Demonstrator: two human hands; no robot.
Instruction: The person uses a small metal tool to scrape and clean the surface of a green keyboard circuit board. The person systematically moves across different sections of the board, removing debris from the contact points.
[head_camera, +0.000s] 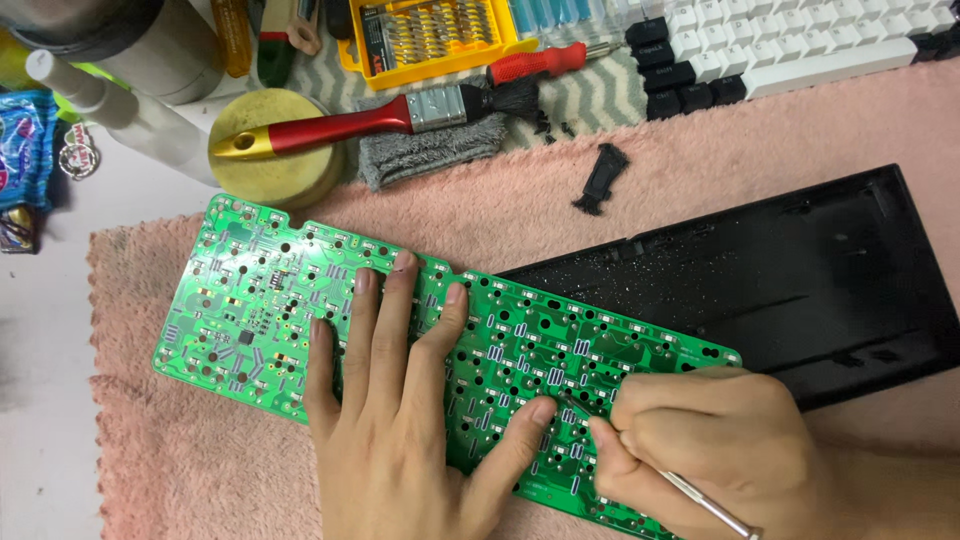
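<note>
Under the spread fingers (395, 300) of the left hand (400, 430) lies a long green circuit board (260, 300), pressed flat onto a pink fuzzy cloth (700, 180) on the surface. Just right of that hand, the right hand (700, 440) has its fingers clamped together on a thin metal tool (700, 500), whose tip meets the board beside the left thumb. Beyond the right hand's fingers sits a black keyboard case (800, 270), tucked partly beneath the board. Farther past the fingertips lie a red-handled brush (350, 122), a red screwdriver (540, 62) and a yellow bit set (430, 35).
</note>
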